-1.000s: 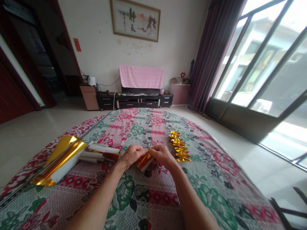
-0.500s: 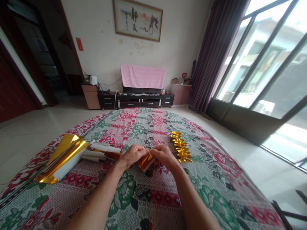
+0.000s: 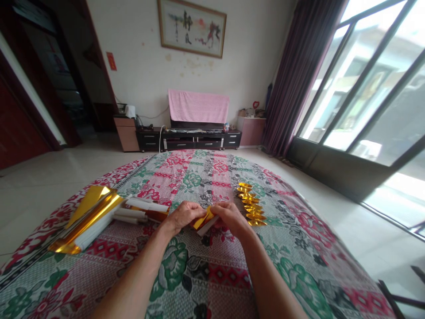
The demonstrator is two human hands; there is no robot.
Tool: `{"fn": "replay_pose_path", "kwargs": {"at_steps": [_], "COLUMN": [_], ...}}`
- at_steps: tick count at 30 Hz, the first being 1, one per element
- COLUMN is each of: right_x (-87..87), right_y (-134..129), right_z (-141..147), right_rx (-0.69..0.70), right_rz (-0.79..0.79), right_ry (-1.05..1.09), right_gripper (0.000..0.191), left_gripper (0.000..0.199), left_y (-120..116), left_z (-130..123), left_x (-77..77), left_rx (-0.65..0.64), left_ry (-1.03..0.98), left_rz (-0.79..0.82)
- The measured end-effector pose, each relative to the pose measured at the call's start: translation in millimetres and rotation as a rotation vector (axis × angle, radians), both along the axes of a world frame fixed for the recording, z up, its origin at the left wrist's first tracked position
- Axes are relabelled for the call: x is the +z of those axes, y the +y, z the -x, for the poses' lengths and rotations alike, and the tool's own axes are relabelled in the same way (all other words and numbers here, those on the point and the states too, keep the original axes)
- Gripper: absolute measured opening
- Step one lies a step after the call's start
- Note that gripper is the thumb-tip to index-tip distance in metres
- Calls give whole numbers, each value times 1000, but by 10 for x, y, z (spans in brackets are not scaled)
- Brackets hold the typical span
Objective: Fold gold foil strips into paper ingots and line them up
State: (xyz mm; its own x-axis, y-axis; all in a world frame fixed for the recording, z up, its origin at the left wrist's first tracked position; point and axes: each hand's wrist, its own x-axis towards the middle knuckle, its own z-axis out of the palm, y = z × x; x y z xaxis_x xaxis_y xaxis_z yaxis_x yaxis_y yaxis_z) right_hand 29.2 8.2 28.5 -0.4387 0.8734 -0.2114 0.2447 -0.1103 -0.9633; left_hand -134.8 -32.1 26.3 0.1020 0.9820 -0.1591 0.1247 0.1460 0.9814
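A partly folded piece of gold foil paper [image 3: 201, 222] is held between my two hands just above the cloth, its white backing showing along the lower edge. My left hand [image 3: 184, 216] pinches its left side, and my right hand [image 3: 228, 215] pinches the upper right corner. To the right lies a column of several small boat-shaped gold foil ingots [image 3: 252, 207]. On the left, gold foil sheets [image 3: 96, 212] lie in a loose curled stack, beside rolled white-backed papers [image 3: 146, 206].
A patterned red, green and grey cloth [image 3: 186, 177] covers the round table. Beyond it stands a low black cabinet [image 3: 186, 144] with a pink cloth [image 3: 199, 106] over something on top. Windows [image 3: 358, 79] are at the right, and dark legs [image 3: 398, 297] show at the lower right.
The foil piece has tilted and its fold has shifted, so more white backing shows at its lower edge. Both hands keep nearly the same place.
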Motion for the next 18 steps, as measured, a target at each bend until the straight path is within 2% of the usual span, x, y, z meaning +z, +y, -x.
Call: {"fn": "replay_pose_path", "kwargs": {"at_steps": [9,18], "right_x": [45,70], "right_y": [-57,-22], "right_z": [18,-24], "right_rx": [24,-40], "right_rz": [55,51], "right_ry": [11,-63], "right_gripper": [18,19], "left_gripper": [34,41], "left_y": [-29,-19], "left_z": [9,52], "left_x": [38,33], "left_rx": [-29,-62], "left_ry": [21,98], "left_rz": [19,-4]}}
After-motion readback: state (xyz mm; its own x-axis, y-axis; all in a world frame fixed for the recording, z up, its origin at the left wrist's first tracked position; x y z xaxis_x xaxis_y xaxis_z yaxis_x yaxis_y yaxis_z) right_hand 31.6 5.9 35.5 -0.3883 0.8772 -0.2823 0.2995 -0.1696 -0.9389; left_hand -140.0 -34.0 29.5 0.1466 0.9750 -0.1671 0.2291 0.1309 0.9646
